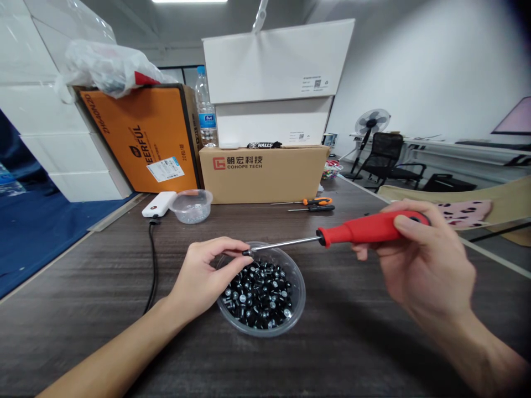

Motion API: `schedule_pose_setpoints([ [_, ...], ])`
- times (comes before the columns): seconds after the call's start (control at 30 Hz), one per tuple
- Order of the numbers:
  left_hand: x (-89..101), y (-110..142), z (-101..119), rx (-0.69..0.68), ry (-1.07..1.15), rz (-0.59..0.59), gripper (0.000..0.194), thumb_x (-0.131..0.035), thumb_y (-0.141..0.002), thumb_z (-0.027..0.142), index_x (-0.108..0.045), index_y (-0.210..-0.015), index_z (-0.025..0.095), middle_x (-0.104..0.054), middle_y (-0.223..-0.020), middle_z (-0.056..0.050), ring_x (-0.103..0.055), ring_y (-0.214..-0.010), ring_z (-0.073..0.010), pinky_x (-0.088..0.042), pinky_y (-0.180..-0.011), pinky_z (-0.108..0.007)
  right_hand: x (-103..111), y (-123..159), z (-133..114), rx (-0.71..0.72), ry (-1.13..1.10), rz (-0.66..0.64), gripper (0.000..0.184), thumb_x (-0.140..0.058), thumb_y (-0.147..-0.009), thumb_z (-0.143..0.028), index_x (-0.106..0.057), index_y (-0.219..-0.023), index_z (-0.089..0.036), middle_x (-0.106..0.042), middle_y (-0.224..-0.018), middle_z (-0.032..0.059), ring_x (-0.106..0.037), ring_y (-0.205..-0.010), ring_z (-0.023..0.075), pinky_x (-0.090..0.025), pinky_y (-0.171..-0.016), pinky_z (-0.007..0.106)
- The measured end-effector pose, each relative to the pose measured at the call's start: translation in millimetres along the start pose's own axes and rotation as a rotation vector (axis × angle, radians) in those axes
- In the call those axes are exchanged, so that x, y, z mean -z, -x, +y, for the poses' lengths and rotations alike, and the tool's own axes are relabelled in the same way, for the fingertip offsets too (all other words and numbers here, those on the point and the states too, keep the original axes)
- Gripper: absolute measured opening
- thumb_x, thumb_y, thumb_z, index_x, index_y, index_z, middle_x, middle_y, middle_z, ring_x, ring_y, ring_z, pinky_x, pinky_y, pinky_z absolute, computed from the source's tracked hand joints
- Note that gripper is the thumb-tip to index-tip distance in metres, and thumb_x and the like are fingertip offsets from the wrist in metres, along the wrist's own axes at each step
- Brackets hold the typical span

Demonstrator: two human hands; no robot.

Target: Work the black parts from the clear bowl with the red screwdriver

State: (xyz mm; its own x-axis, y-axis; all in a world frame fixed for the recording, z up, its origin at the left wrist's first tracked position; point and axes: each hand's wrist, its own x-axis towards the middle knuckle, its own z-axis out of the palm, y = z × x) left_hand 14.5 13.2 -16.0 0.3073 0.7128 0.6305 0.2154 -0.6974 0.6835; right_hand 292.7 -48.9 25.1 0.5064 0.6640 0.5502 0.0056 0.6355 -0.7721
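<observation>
My right hand (427, 260) is closed around the red handle of a screwdriver (369, 228), whose metal shaft points left. The tip meets a small black part with a shiny end (248, 252), pinched between the thumb and fingers of my left hand (213, 268). What kind of part it is I cannot make out. Just below, a round clear plastic bowl (299, 298) holds many small black pieces with silvery ends (261, 293). The left fingertips are over the bowl's far left rim.
A second clear tub (193, 215) and a white power bank (159, 204) with a black cable (151, 260) stand back left. Orange-handled (317, 202) and black-handled (321, 208) screwdrivers lie before a brown carton (265, 177). An orange box (141, 143) and water bottle (206, 110) are behind.
</observation>
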Motion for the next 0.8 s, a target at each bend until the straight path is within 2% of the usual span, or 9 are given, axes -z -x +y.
schedule_pose_setpoints([
  [0.43,1.7,0,0,-0.052,-0.048,0.009,0.01,-0.077,-0.082,0.015,-0.077,-0.091,0.02,-0.079,-0.084,0.001,-0.074,-0.074,-0.0125,-0.06,-0.074,-0.02,-1,-1,3,-0.02,0.036,-0.039,0.016,-0.073,-0.074,-0.026,-0.063,-0.086,-0.022,-0.067,-0.069,0.001,-0.063,-0.043,0.0223,-0.049,-0.033,0.032],
  [0.53,2.3,0,1,-0.072,-0.081,0.02,0.008,-0.076,-0.083,0.016,-0.078,-0.089,0.02,-0.079,-0.085,0.0,-0.074,-0.076,-0.0137,-0.06,-0.073,-0.021,0,-2,4,-0.079,0.064,-0.062,0.022,-0.077,-0.075,-0.033,-0.06,-0.085,-0.023,-0.065,-0.065,0.0,-0.06,-0.039,0.0209,-0.045,-0.03,0.029],
  [0.67,3.4,0,1,-0.102,-0.114,0.03,0.007,-0.075,-0.084,0.017,-0.077,-0.089,0.021,-0.079,-0.087,0.0,-0.074,-0.08,-0.0148,-0.06,-0.075,-0.022,4,-6,7,-0.202,0.156,-0.07,0.03,-0.077,-0.077,-0.042,-0.054,-0.075,-0.022,-0.055,-0.054,-0.0036,-0.052,-0.035,0.0151,-0.039,-0.027,0.023],
  [0.8,3.9,0,-2,-0.1,-0.134,0.051,0.008,-0.076,-0.084,0.017,-0.078,-0.09,0.022,-0.079,-0.086,0.001,-0.074,-0.076,-0.0141,-0.059,-0.074,-0.022,8,-10,9,-0.264,0.158,-0.167,0.029,-0.07,-0.078,-0.047,-0.056,-0.081,-0.022,-0.059,-0.057,-0.0011,-0.055,-0.039,0.0174,-0.042,-0.032,0.026],
])
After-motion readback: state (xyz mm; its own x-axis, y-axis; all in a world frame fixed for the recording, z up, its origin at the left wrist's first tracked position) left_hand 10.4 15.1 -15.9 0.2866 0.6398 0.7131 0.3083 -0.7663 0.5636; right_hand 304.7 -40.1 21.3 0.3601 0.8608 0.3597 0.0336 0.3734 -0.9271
